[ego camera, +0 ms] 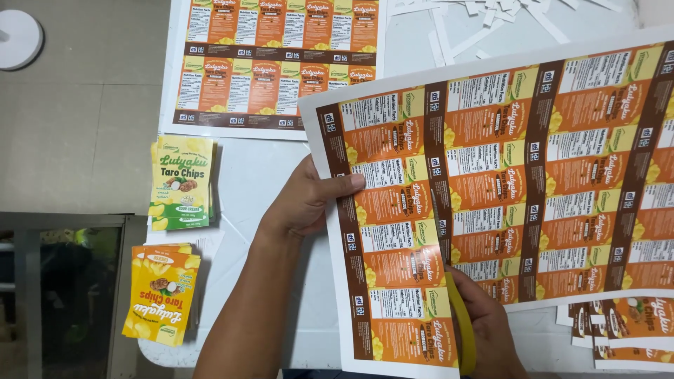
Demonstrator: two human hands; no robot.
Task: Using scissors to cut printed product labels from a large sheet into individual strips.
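head view: label stacks [172,238] left of held sheet [505,182].

a small packaging or print-finishing workspace, likely home-run. a white table [267,175] carries printed label sheets [277,63] in orange and brown, stacks of cut labels [181,184] in green and yellow, and paper trimmings [491,28] at the far edge. plain grey floor [77,133] lies beside the table.
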